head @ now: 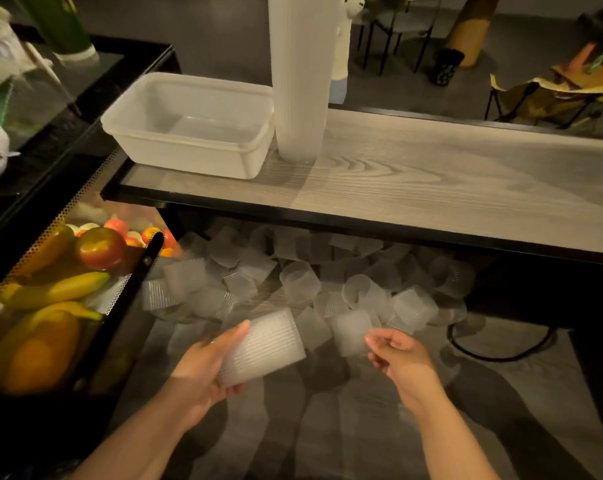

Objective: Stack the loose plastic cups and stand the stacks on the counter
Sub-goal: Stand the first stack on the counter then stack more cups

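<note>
My left hand grips a short stack of ribbed translucent plastic cups, lying tilted with the mouth toward the upper right. My right hand hovers beside it with fingers loosely curled, right next to a loose cup; whether it touches that cup is unclear. Several loose cups lie scattered on the floor under the counter. A tall stack of cups stands upright on the wooden counter.
A clear plastic tub sits on the counter left of the tall stack. A black mesh rack of toy fruit stands at the left. A black cable loops on the floor at the right. Chairs stand in the background.
</note>
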{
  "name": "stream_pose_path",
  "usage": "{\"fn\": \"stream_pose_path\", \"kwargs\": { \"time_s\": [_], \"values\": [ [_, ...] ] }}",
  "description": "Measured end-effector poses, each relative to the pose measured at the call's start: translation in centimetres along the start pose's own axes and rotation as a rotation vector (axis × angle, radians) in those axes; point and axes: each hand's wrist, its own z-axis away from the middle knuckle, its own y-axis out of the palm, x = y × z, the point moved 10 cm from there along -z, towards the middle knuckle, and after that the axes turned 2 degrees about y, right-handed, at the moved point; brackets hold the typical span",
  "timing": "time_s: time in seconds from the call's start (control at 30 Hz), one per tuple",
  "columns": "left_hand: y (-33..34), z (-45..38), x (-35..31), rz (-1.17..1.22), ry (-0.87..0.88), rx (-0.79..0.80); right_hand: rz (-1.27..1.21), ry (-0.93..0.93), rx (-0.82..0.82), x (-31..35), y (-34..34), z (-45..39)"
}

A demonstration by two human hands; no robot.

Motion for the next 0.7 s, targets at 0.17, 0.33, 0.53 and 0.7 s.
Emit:
{"fn": "stream_pose_path", "kwargs": {
  "time_s": [0.17,0.33,0.53,0.7],
  "values": [
    [1.4,0.9,-0.4,-0.046,0.025,0.034,-0.126,-0.163,0.191,3.6,3.0,4.1],
    [2.6,1.6,-1.2,-0.013,0.05,0.046,-0.016,-0.296,0.29,5.7,6.2,7.6],
    [2.9,1.1,-0.9,-0.056,0.031,0.068,0.242,-0.381,0.323,6.7,6.4,8.0],
    [2.4,0.3,-0.5,-0.057,0.017,0.015,0.432,-0.424,0.376,5.8,9.5,8.6]
  ]
}}
